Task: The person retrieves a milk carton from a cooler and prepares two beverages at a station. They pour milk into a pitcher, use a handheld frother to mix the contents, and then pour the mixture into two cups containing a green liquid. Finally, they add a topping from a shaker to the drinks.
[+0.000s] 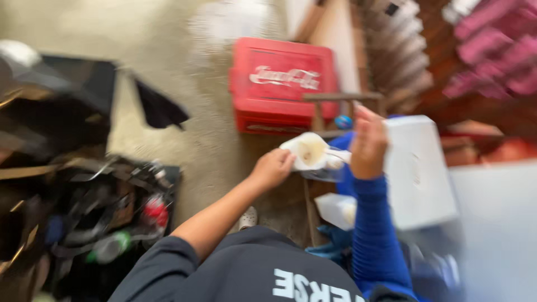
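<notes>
The picture is heavily blurred. My left hand, on a bare arm, grips a white cup-like container with a pale brownish inside, held tilted toward me. My right hand, in a blue sleeve, is raised just right of the cup, fingers curled. A small white piece lies between the cup and this hand; blur hides whether the hand holds it. A large white box stands right behind my right hand.
A red plastic crate sits on the speckled floor ahead, with a wooden stool frame in front of it. A black bag of tools and bottles fills the left. A small white tub lies below; pink stacked items upper right.
</notes>
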